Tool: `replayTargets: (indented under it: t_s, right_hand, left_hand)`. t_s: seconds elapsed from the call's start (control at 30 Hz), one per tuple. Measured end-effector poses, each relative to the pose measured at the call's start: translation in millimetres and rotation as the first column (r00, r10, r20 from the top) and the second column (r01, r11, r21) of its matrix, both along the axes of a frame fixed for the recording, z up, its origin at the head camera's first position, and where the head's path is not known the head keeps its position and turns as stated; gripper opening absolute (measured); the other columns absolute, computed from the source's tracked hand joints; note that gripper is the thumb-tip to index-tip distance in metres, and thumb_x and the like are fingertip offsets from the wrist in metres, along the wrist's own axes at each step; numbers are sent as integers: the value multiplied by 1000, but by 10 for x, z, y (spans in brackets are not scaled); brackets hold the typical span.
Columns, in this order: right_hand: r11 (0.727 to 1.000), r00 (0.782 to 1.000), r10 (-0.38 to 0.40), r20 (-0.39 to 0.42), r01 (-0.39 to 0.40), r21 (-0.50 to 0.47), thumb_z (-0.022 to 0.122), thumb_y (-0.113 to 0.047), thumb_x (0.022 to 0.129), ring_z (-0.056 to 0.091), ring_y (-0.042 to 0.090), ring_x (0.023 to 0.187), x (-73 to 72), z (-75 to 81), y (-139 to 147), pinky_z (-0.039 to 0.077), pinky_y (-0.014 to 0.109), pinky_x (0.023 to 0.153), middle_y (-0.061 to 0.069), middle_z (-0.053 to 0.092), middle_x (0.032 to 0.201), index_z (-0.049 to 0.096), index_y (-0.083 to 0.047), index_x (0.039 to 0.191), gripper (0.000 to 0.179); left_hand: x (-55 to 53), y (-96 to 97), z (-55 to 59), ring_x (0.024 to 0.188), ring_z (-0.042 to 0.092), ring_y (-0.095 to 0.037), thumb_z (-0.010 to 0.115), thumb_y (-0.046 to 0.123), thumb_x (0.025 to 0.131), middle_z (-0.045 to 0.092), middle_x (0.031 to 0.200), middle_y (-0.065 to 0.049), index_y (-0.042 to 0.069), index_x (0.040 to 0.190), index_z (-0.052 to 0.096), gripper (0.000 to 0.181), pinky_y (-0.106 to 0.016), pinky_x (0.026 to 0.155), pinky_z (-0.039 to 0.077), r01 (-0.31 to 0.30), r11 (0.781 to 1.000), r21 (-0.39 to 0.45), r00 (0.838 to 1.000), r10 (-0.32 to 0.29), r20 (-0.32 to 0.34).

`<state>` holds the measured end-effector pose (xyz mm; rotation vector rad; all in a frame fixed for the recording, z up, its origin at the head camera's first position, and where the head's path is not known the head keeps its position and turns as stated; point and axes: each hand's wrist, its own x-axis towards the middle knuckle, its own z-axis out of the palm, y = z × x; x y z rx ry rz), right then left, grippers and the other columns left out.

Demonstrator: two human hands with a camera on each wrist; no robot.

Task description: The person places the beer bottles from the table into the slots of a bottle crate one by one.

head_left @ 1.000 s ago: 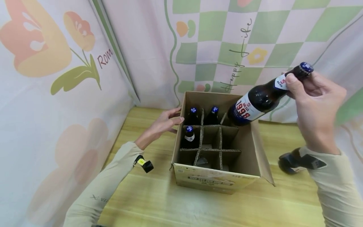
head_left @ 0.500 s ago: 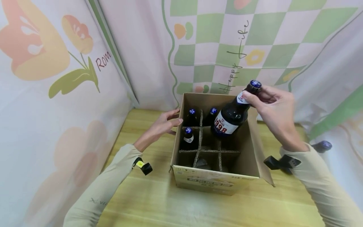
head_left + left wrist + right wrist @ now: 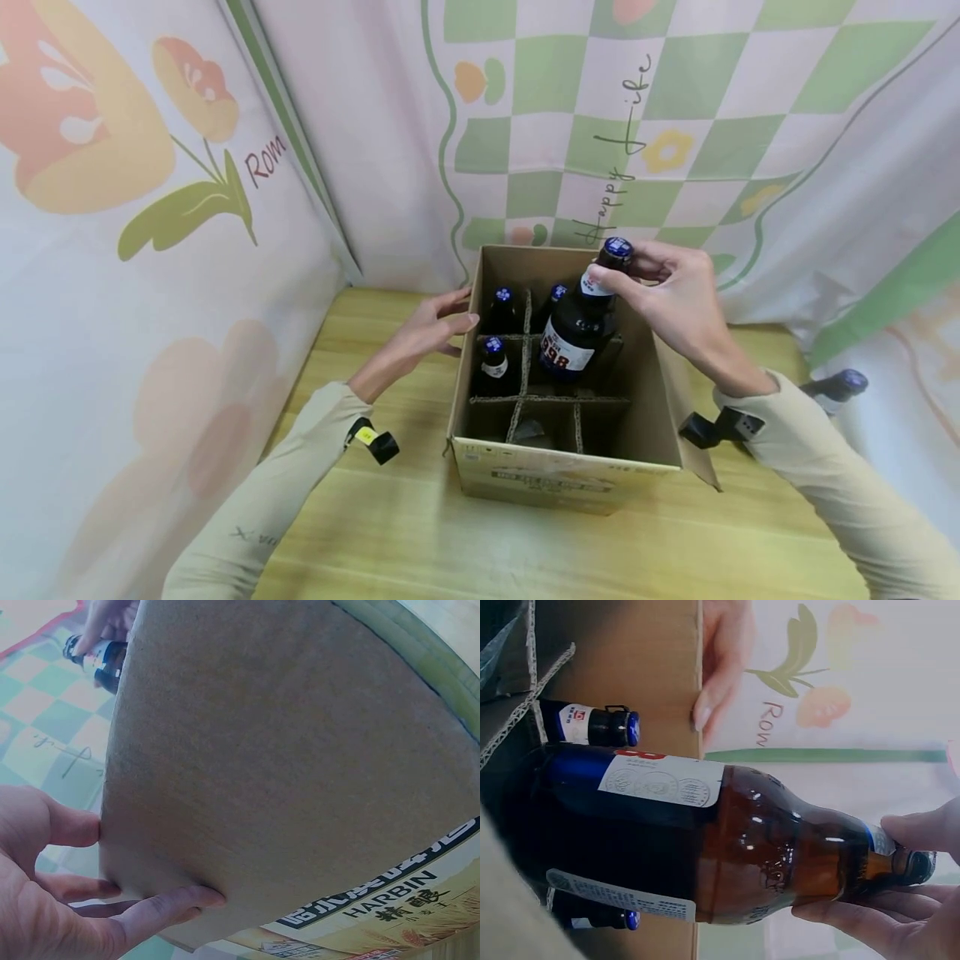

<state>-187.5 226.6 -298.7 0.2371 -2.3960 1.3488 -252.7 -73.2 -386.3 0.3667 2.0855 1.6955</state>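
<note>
My right hand (image 3: 675,292) pinches a dark brown beer bottle (image 3: 573,333) by its neck, just under the blue cap. The bottle leans slightly, with its lower part down inside the cardboard box (image 3: 562,483), over the middle compartment. In the right wrist view, thumb and fingers lie on opposite sides of the neck of the bottle (image 3: 757,840). My left hand (image 3: 423,333) rests against the box's left wall, thumb tip at the rim and fingers extended along the outside. In the left wrist view, its fingertips touch the brown cardboard (image 3: 262,750).
Corrugated dividers (image 3: 551,400) split the box into compartments. Three capped bottles stand inside: back left (image 3: 502,312), back middle (image 3: 553,302) and middle left (image 3: 493,367). Another bottle (image 3: 834,388) shows behind my right sleeve. A box flap (image 3: 701,467) sticks out right. Printed curtains (image 3: 397,125) surround the wooden table (image 3: 405,533).
My right hand has carried the bottle left and down from above the box's back right corner, turning it more upright. My left hand has stayed at the box's left wall.
</note>
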Motion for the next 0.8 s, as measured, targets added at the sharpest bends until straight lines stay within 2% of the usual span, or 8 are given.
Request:
replayTargets:
  t_s: [0.2, 0.4, 0.6, 0.7, 0.8]
  right_hand:
    - [991, 999, 16, 49, -22, 129, 87, -35, 88, 71, -8, 84, -33, 46, -91, 54, 8, 71, 6, 81, 104, 78, -9, 121, 43]
    - [974, 994, 81, 73, -94, 204, 86, -34, 89, 70, -5, 75, -102, 100, -167, 51, 11, 62, 8, 82, 94, 81, -9, 109, 32]
    - [952, 992, 101, 72, -117, 283, 87, -27, 88, 67, -6, 71, -150, 124, -201, 49, 12, 59, 8, 81, 88, 81, -8, 99, 23]
    - [941, 991, 99, 89, -122, 315, 88, -25, 86, 67, 2, 69, -180, 126, -228, 47, 15, 56, 8, 80, 87, 82, -7, 99, 23]
    - [925, 986, 120, 118, -154, 347, 89, -26, 86, 70, 14, 75, -210, 154, -258, 47, 14, 58, 14, 80, 92, 81, -2, 107, 33]
  left_hand:
    - [3, -16, 10, 136, 55, -43, 60, 17, 105, 33, 166, -22, 12, 167, 26, 71, -43, 91, 66, -7, 1000, -7, 1000, 7, 3]
    - [4, -28, 5, 136, 55, -43, 60, 16, 105, 33, 166, -22, 12, 167, 25, 72, -42, 91, 66, -2, 1000, -9, 1000, 3, 9]
    - [11, -32, 4, 135, 56, -42, 60, 18, 105, 33, 167, -20, 13, 167, 27, 70, -42, 91, 66, -7, 1000, -6, 1000, 7, 8]
    - [13, -33, 10, 135, 56, -42, 60, 18, 105, 33, 167, -20, 12, 166, 27, 70, -41, 90, 66, -9, 1000, -9, 1000, 9, 1]
    - [4, -35, 8, 134, 57, -42, 60, 18, 105, 34, 166, -21, 12, 166, 28, 70, -41, 89, 66, -8, 1000, -10, 1000, 8, -3]
